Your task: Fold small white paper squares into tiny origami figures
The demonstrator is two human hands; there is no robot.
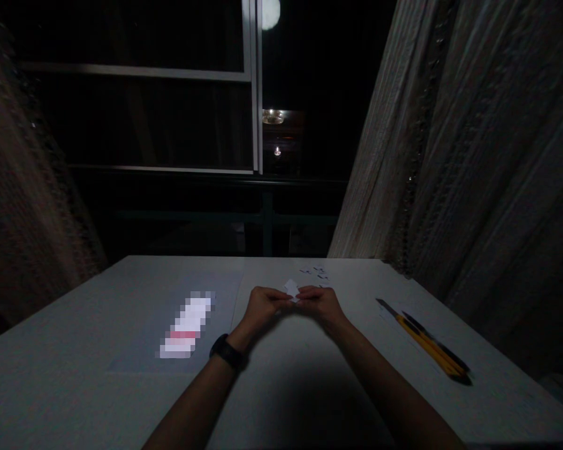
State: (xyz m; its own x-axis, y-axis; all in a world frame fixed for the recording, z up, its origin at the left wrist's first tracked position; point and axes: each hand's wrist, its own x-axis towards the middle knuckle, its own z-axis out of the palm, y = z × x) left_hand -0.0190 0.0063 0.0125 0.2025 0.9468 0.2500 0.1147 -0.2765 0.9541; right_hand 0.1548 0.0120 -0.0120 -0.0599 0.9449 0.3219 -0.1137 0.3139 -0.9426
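A small piece of white paper (291,289) is pinched between my two hands over the middle of the table. My left hand (264,306), with a dark watch on its wrist, grips the paper's left side. From the right, my right hand (323,305) pinches the other side, its fingertips close to those of the left. The paper looks folded, with a pointed top edge, but its exact shape is too small to tell. Just beyond my hands lie several small paper pieces with dark marks (319,274).
A yellow utility knife (426,340) with its blade out lies at the right, beside a dark slender thing (436,340) on paper. On the left, a pale sheet (136,350) lies under a bright, pixelated phone-like shape (187,325). Curtains (380,156) and a window stand behind the white table (281,387).
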